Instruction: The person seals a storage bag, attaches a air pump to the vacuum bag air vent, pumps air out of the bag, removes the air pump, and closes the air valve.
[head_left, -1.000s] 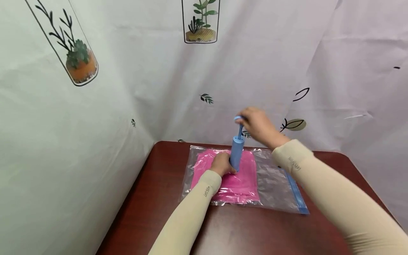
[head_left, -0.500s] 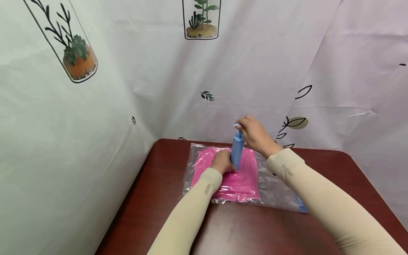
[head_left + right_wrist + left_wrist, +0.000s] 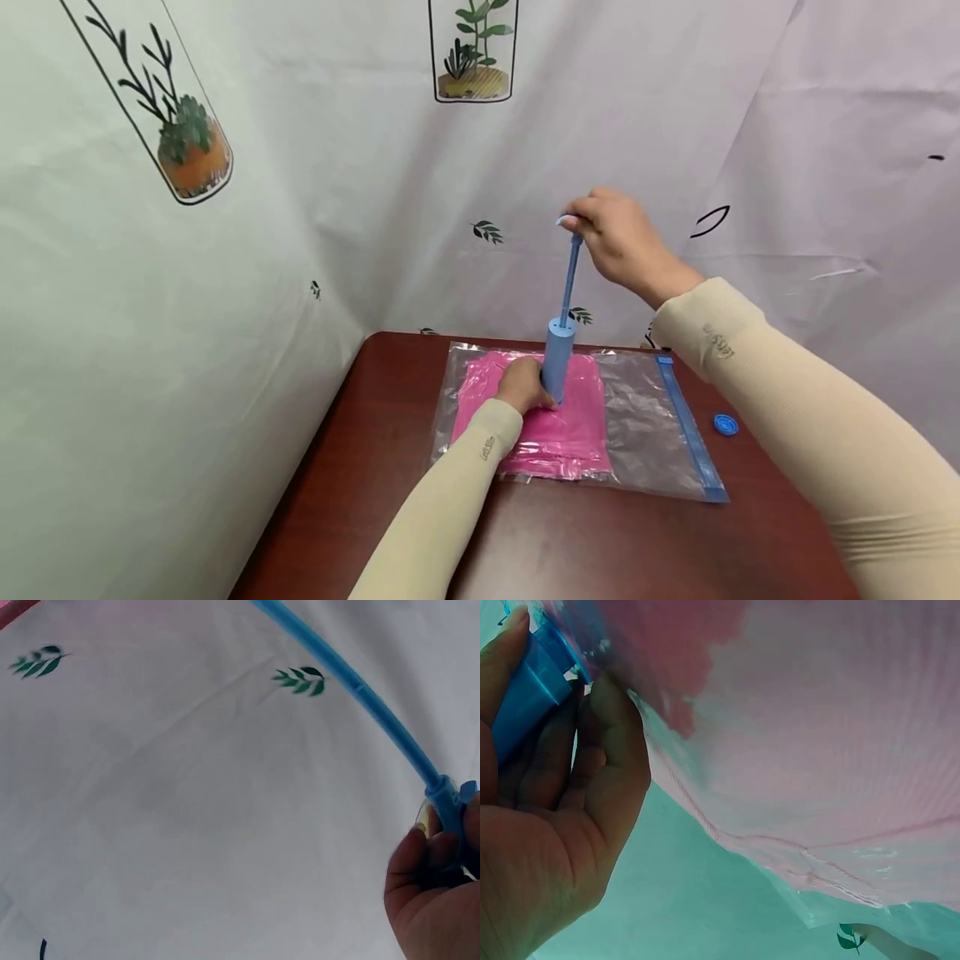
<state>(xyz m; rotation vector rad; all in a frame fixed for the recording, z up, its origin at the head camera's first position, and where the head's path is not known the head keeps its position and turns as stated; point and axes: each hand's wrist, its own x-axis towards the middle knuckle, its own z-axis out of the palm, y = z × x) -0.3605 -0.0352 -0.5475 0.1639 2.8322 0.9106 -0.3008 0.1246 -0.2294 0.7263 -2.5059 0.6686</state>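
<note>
A blue hand pump (image 3: 558,358) stands nearly upright on a clear vacuum storage bag (image 3: 637,417) that has folded pink cloth (image 3: 573,437) inside. My left hand (image 3: 521,385) grips the base of the pump's barrel; in the left wrist view its fingers curl around the blue base (image 3: 536,690) against the bag. High above, my right hand (image 3: 618,237) holds the pump's handle, and the long thin rod (image 3: 571,279) is drawn far out of the barrel. The right wrist view has the fingers wrapped around the handle (image 3: 448,810), partly hiding it.
The bag lies on a dark red-brown table (image 3: 600,542), its blue zip strip (image 3: 690,433) toward the right. A small round blue cap (image 3: 725,425) is on the table beyond that strip. White printed cloth (image 3: 375,167) hangs behind and to the left.
My right hand first pushed the handle down close to the barrel, then pulled it high up, exposing the rod. The left hand stays at the base. The blue cap has come into view.
</note>
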